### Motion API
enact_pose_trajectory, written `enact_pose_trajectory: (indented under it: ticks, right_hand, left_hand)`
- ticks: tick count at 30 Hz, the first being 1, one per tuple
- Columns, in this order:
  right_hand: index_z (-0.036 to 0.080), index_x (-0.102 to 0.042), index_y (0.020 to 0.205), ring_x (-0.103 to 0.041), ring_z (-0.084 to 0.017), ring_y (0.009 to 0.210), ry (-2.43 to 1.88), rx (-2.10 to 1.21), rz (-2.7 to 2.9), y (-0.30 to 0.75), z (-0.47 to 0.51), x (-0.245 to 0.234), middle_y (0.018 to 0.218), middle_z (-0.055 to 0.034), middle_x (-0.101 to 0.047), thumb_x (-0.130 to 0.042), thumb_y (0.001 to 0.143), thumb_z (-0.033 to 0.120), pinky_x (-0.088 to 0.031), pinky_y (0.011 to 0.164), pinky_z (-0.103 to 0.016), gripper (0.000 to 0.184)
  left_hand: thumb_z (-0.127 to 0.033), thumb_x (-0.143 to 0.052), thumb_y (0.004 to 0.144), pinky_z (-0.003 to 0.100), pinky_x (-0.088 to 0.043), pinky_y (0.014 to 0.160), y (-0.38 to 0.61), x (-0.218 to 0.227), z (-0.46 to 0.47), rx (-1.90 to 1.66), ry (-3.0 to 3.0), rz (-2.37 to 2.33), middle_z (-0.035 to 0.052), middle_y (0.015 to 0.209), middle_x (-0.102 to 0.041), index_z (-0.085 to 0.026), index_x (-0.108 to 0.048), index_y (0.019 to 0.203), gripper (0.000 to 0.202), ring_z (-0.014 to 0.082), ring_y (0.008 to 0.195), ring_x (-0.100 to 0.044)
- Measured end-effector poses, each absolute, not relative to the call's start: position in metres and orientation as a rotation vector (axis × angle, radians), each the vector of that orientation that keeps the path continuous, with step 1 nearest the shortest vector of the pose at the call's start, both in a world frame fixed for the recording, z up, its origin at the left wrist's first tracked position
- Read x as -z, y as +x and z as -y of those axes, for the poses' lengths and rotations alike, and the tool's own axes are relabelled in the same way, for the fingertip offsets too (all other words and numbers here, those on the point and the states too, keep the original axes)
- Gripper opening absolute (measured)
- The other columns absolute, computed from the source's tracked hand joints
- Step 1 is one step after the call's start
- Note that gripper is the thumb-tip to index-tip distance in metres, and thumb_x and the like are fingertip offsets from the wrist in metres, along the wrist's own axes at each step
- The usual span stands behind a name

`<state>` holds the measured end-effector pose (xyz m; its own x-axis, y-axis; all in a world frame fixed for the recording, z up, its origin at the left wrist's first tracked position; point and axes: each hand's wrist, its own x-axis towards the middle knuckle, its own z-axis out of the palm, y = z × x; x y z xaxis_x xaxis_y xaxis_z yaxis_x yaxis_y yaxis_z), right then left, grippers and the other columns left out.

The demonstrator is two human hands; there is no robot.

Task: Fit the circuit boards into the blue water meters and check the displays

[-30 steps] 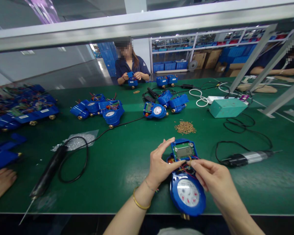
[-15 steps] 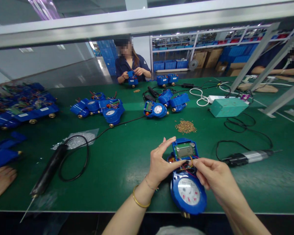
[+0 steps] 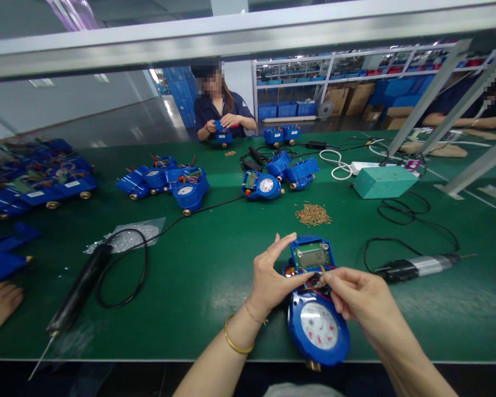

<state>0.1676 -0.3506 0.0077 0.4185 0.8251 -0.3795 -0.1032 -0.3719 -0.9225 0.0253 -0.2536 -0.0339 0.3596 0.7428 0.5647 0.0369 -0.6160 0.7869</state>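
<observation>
A blue water meter (image 3: 318, 325) with a white dial lies on the green table (image 3: 198, 281) just in front of me. Its lid with a small grey display (image 3: 312, 255) stands tilted up behind the dial, and red and yellow wires (image 3: 314, 282) show in the gap. My left hand (image 3: 273, 278) pinches at the left side of that gap, its upper fingers raised beside the lid. My right hand (image 3: 357, 300) is closed in a pinch on the wires at the same spot.
An electric screwdriver (image 3: 417, 266) with a black cable lies to the right, another black one (image 3: 80, 289) to the left. A pile of small brass screws (image 3: 313, 214), several blue meters (image 3: 260, 186) and a teal box (image 3: 382, 181) lie beyond. Another person's hand (image 3: 0, 306) rests far left.
My hands stay at the meter's wires with only small finger shifts. The hand at the far left has slid slightly outward.
</observation>
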Motion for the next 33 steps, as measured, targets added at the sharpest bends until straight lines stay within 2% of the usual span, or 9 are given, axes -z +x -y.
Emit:
enact_pose_trajectory:
  ticks: [10, 17, 24, 33]
  right_hand:
    - [0.013, -0.065, 0.065, -0.040, -0.007, 0.034, -1.692, -1.113, 0.650, 0.166, 0.349, -0.009, 0.041, -0.0007, -0.051, -0.074, 0.051, 0.063, -0.027, 0.039, -0.019, 0.053]
    - [0.013, -0.065, 0.066, -0.040, -0.007, 0.034, -1.708, -1.094, 0.670, 0.164, 0.350, -0.009, 0.040, 0.0002, -0.050, -0.071, 0.054, 0.064, -0.027, 0.039, -0.020, 0.053]
    - [0.016, -0.058, 0.058, -0.039, -0.007, 0.035, -1.668, -1.084, 0.703, 0.164, 0.350, -0.007, 0.040, -0.0002, -0.049, -0.071, 0.058, 0.071, -0.027, 0.040, -0.019, 0.057]
    - [0.017, -0.057, 0.060, -0.042, -0.009, 0.036, -1.685, -1.072, 0.746, 0.166, 0.353, 0.001, 0.042, 0.0001, -0.050, -0.071, 0.059, 0.078, -0.031, 0.039, -0.021, 0.063]
  left_hand:
    - [-0.027, -0.089, 0.068, 0.049, -0.044, 0.117, 0.026, 0.044, 0.254, -1.217, 1.811, -0.697, 0.0095, 0.133, -0.068, -0.023, -0.062, 0.129, 0.066, 0.0269, 0.127, -0.062]
    - [-0.019, -0.087, 0.067, 0.036, -0.057, 0.100, 0.033, 0.047, 0.256, -1.113, 1.511, -0.564, 0.0094, 0.126, -0.063, -0.020, -0.058, 0.117, 0.057, 0.0229, 0.117, -0.065]
    - [-0.018, -0.087, 0.066, 0.038, -0.055, 0.102, 0.033, 0.048, 0.255, -1.163, 1.525, -0.529, 0.0097, 0.124, -0.061, -0.019, -0.059, 0.115, 0.057, 0.0244, 0.120, -0.062]
    - [-0.019, -0.087, 0.065, 0.039, -0.056, 0.102, 0.035, 0.047, 0.257, -1.205, 1.504, -0.537, 0.0103, 0.122, -0.062, -0.019, -0.060, 0.113, 0.055, 0.0250, 0.118, -0.064]
